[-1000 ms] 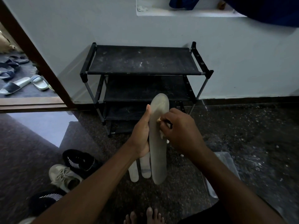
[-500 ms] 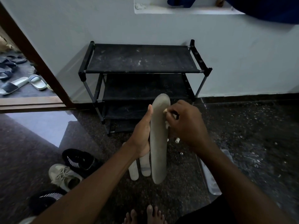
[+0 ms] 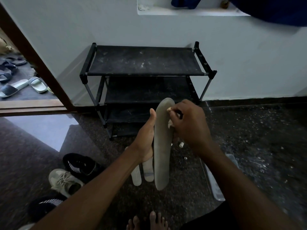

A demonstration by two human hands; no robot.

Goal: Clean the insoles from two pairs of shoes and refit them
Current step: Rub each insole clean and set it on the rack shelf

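Toes (image 3: 148, 221) show at the bottom edge of the frame. Left of your forearm lie shoes (image 3: 66, 180) on the floor. At centre, your left hand (image 3: 144, 140) clasps an upright grey insole (image 3: 162, 146); two paler insoles (image 3: 142, 173) sit just behind it. Your right hand (image 3: 189, 123) pinches a pale wad (image 3: 169, 124) against its upper edge. Beyond stands a black rack (image 3: 146, 60) against the wall.
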